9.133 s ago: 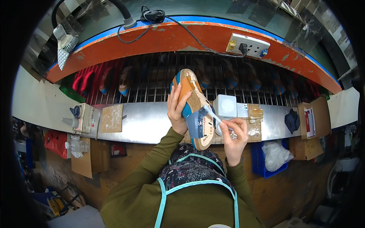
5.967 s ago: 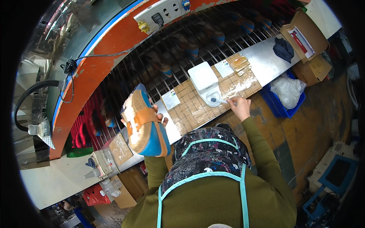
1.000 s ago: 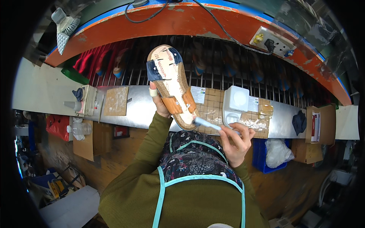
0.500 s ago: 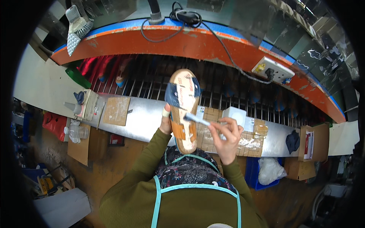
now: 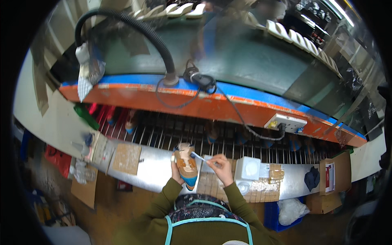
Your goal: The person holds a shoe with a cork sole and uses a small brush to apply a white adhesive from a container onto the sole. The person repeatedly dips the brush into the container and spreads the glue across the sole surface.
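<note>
My left hand (image 5: 176,170) is wrapped round the left side of a shoe (image 5: 188,166) on a last. The shoe's pale underside, with tan and dark straps folded over it, faces up, and a blue part shows at its near end. In my right hand (image 5: 221,167) is a small brush (image 5: 198,156) with a pale handle, pinched between fingers and thumb. Its tip is at the upper right edge of the underside; contact cannot be made out exactly. A white square container (image 5: 248,168) stands right of my right hand, with a small clear round dish (image 5: 243,187) in front of it.
Beneath my hands runs a metal ledge (image 5: 152,173) with a brown board (image 5: 127,158) and taped cardboard (image 5: 216,184). Beyond it, shoes lie on a rack of metal bars (image 5: 163,132). An orange beam (image 5: 228,107) carries a socket (image 5: 286,123) and cable. An opened carton (image 5: 335,173) stands right.
The view has tilted up, showing more beyond the beam. The shoe has tipped, so its underside looks shorter and the blue part shows. The brush has moved from mid-underside toward the far end.
</note>
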Tool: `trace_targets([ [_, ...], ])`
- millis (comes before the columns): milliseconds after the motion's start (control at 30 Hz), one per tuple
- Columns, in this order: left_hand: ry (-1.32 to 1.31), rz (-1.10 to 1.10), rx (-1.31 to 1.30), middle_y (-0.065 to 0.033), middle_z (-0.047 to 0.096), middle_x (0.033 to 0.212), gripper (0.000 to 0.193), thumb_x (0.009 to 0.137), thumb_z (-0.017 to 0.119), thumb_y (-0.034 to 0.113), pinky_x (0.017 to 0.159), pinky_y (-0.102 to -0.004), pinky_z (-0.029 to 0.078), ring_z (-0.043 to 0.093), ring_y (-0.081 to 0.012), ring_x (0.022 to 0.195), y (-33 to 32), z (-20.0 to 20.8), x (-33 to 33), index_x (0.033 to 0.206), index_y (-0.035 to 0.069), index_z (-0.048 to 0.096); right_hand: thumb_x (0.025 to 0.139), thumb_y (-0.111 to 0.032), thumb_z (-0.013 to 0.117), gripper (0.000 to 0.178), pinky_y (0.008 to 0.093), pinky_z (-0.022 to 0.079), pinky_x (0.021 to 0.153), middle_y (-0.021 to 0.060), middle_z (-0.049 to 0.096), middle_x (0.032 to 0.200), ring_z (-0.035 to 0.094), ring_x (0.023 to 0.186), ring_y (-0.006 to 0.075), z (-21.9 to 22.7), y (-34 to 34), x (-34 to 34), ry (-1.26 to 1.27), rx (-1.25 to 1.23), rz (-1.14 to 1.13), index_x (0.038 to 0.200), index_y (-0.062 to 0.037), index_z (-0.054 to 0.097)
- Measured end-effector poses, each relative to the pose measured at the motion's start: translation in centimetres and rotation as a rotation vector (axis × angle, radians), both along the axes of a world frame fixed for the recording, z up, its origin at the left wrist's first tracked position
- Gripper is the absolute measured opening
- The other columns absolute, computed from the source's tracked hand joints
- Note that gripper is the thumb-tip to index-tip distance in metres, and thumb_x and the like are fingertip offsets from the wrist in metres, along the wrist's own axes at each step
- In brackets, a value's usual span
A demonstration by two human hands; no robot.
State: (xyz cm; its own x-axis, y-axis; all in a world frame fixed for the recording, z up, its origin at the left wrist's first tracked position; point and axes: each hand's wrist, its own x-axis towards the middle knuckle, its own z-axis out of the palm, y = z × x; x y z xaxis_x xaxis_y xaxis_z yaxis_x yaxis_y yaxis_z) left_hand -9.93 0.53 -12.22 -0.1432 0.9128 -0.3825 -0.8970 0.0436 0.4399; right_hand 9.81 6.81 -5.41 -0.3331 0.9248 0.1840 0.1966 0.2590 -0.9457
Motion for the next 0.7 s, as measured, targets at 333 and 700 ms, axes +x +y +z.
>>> trace_targets([
  [333,-0.357,0.016,0.137,-0.0151,0.064,0.115,0.075,0.074,0.076,0.052,0.068,-0.0355,0.056,0.064,-0.027,0.089,11.5,-9.4,-16.2,0.129,0.007,0.053,0.093,-0.058,0.048,0.06,0.0497,0.047,0.089,0.0298,0.057,0.111,0.059,0.103,0.0432,-10.4,8.9,-4.4,-0.384,-0.289,-0.36,0.105,-0.0004,0.062],
  [700,-0.051,0.286,-0.238,-0.0133,0.065,0.116,0.06,0.076,0.077,0.044,0.077,-0.0367,0.059,0.064,-0.0301,0.098,18.4,-12.2,-17.6,0.117,0.003,0.062,0.076,-0.062,0.065,0.061,0.0513,0.051,0.087,0.0192,0.061,0.122,0.06,0.11,0.0375,-14.9,17.8,-10.1,-0.668,-0.145,-0.321,0.116,-0.0155,0.068],
])
